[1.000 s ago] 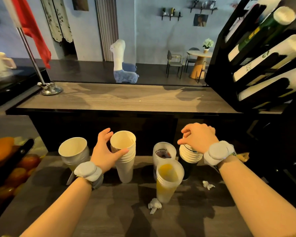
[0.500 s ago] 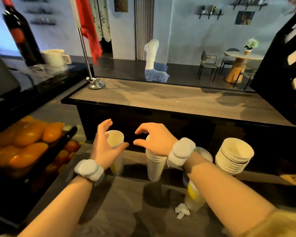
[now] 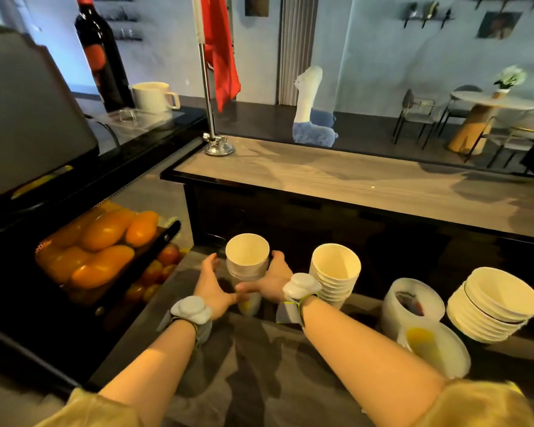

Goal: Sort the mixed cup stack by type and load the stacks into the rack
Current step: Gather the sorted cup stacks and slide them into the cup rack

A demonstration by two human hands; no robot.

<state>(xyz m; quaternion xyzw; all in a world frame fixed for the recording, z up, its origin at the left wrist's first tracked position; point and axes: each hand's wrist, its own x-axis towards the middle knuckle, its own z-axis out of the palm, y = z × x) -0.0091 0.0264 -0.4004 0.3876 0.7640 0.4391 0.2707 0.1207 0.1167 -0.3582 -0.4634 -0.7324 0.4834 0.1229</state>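
Several cup stacks stand in a row on the low dark worktop [image 3: 259, 359]. The leftmost stack [image 3: 247, 257] is white paper cups with a greyish sleeve. My right hand [image 3: 275, 280] grips its right side. My left hand [image 3: 211, 286] is spread at its left, fingers a little off the wall, thumb near the base. To the right stand a plain white paper stack [image 3: 335, 269], a clear plastic stack [image 3: 413, 303], a clear cup with orange residue [image 3: 435, 349] and a wide white stack with dark rims [image 3: 494, 303]. The rack is out of view.
A dark crate of oranges and mangoes [image 3: 99, 241] sits close at the left. The raised wooden counter [image 3: 352, 180] runs behind the cups, with a flagpole base [image 3: 218, 146] at its left end. A wine bottle [image 3: 102, 53] and white mug [image 3: 153, 95] stand further left.
The view swung left and the rack left the frame. My right hand crossed from the dark-rimmed stack to the leftmost stack and took hold. My left hand shifted from the plain white stack to it.
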